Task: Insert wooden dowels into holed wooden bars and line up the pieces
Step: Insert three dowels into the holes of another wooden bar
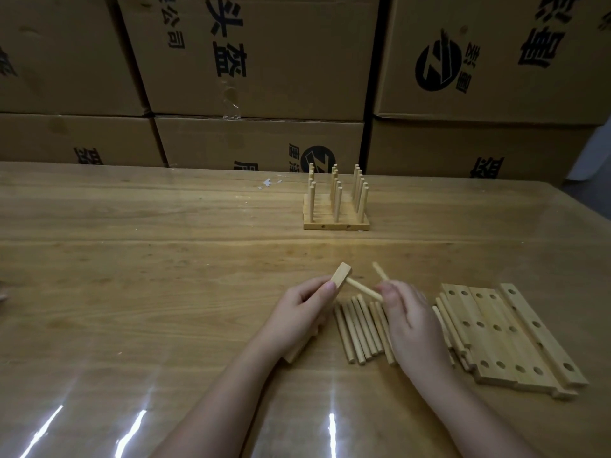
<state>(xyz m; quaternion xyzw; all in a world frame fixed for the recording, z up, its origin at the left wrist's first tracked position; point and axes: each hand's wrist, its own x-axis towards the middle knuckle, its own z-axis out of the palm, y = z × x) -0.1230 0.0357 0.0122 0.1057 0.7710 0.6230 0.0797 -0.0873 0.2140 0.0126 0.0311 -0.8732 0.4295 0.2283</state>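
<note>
The cardboard boxes (251,61) stand as a wall far behind the pile of loose dowels (358,328), which lies on the wooden table (132,259) and serves here as the marker. Just right of the pile lie the flat holed bars (502,332), side by side. Well beyond the pile stands the finished set (335,206), bars lined up with their dowels upright. The left hand (297,312), at the pile's left edge, has its fingers curled round one bar (340,275), whose top end tilts up above the pile. The right hand (410,315), over the pile's right side, pinches a dowel (362,289) whose far tip meets the bar's face just below its top end. A second dowel (380,275) pokes up from the same fingers. The step looks like seating this dowel. It would go best with the bar held firm, the dowel square to the hole rather than slanted, and a straight push with a slight twist. The spare dowel should stay clear of the bar.
</note>
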